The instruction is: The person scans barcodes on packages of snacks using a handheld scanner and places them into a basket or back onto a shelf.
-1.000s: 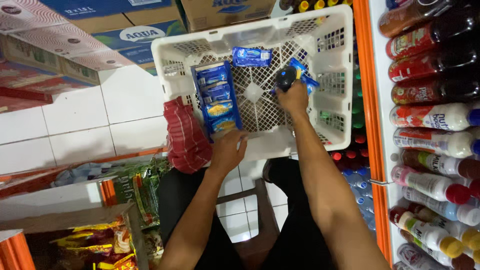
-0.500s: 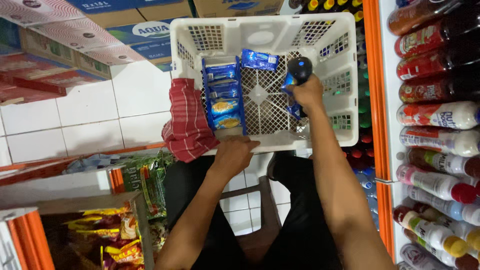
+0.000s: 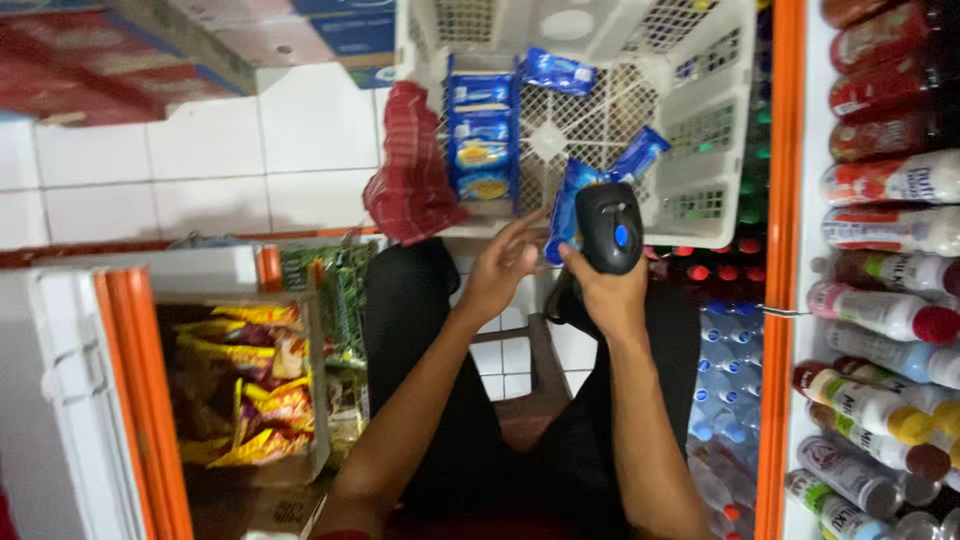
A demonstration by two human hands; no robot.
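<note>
Head view: my right hand, grip clamped on the scanner, has lifted out of the crate; my left hand, fingers apart, now steadies a blue packet beside it, ready for scanning.

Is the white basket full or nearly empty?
Nearly empty: the white basket holds only a few blue snack packs, with bare mesh floor showing between them.

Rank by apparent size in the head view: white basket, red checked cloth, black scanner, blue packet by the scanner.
1. white basket
2. red checked cloth
3. black scanner and blue packet: look alike, packet partly hidden, so unranked.
</note>
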